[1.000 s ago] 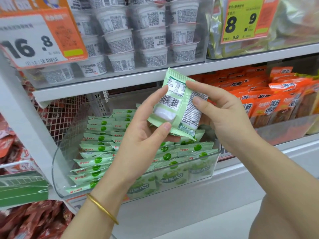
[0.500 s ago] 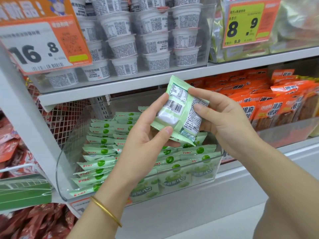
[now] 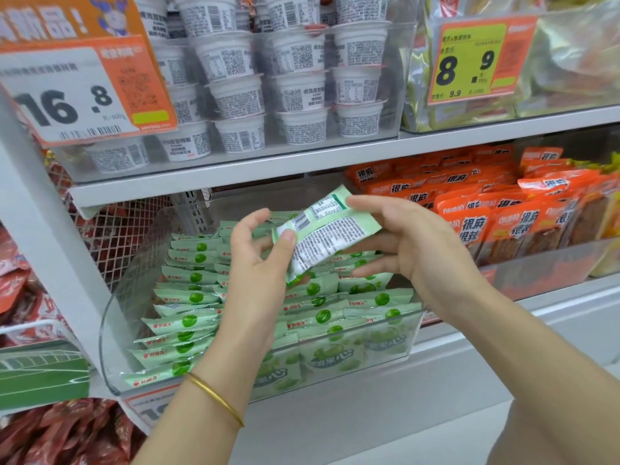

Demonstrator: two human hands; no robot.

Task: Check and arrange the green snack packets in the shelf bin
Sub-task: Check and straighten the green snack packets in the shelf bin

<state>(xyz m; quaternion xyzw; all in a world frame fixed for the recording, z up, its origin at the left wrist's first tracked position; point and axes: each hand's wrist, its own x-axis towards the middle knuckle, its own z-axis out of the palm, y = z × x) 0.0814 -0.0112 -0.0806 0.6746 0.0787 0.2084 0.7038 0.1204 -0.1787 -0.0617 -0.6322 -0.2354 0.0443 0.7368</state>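
Both hands hold one green snack packet (image 3: 323, 229), printed back up, above the clear shelf bin (image 3: 114, 330): left hand (image 3: 258, 263) pinching its lower edge, right hand (image 3: 409, 243) its top corner. Checking seems underway; slotting it among the rows likely follows.

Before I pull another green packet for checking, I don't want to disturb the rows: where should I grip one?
Probably pinch a front-row packet by its crimped top edge, coming straight down from above. The packets stand upright, overlapped in the clear bin, so only their tops are exposed; the bin's front wall blocks a frontal approach.
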